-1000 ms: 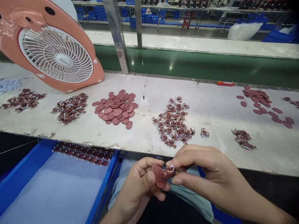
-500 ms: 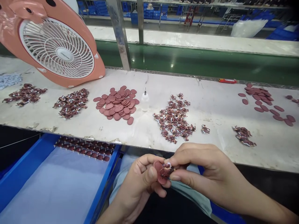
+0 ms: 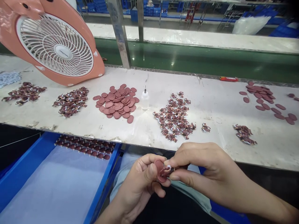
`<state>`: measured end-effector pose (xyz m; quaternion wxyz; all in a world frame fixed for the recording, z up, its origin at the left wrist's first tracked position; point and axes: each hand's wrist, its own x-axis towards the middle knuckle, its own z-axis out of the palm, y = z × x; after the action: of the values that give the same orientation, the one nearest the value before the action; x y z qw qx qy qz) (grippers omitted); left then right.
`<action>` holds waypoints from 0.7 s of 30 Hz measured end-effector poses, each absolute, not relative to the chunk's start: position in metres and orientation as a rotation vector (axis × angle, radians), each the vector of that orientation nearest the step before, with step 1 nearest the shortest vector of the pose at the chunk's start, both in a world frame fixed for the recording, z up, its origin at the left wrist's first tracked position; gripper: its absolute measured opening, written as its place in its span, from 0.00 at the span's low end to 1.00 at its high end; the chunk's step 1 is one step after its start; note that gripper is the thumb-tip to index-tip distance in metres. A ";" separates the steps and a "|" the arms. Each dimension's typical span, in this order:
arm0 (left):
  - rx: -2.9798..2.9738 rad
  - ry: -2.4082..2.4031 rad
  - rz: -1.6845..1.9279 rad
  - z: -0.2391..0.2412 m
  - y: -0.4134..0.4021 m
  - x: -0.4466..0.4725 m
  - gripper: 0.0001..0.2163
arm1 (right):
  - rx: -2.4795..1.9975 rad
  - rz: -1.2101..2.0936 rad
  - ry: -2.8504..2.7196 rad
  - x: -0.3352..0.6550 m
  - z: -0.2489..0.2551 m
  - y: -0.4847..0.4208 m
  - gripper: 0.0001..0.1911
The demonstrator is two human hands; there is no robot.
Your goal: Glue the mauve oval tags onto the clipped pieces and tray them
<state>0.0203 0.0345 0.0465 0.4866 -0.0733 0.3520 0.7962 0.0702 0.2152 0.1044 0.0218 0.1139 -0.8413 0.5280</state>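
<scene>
Below the bench's front edge, my left hand (image 3: pixel 140 180) pinches a dark red oval disc (image 3: pixel 159 172) between thumb and fingers. My right hand (image 3: pixel 201 168) is closed on a small red-and-white figure piece (image 3: pixel 168 170) and presses it against the disc. On the white bench (image 3: pixel 210 105) lie a heap of the same oval discs (image 3: pixel 118 104), a pile of small figure pieces (image 3: pixel 175 119) and a small clear glue bottle (image 3: pixel 145 99) between them.
A pink desk fan (image 3: pixel 52 43) stands at the back left. More piles of pieces (image 3: pixel 70 101) lie left and right. A blue tray (image 3: pixel 58 183) with a row of joined pieces (image 3: pixel 86 149) sits lower left. A green conveyor belt (image 3: pixel 198 62) runs behind.
Both hands stay together on the disc and figure piece, fingers shifting slightly. The view has tilted a little, so the bench sits higher in the picture.
</scene>
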 end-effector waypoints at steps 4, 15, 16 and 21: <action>-0.174 0.871 1.927 0.046 0.034 0.021 0.15 | 0.348 1.644 -2.589 0.070 0.104 0.215 0.05; -0.192 0.922 1.918 0.045 0.033 0.021 0.17 | 0.350 1.668 -2.597 0.071 0.103 0.215 0.05; -0.195 0.927 1.917 0.046 0.033 0.021 0.17 | 0.359 1.665 -2.601 0.070 0.103 0.215 0.05; -0.229 0.945 1.912 0.047 0.034 0.021 0.17 | 0.387 1.566 -2.658 0.070 0.104 0.215 0.05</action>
<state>0.0210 0.0339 0.0469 0.4778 -0.0940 0.3871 0.7830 0.0697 0.2153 0.1039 0.0160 0.1243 -0.8548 0.5036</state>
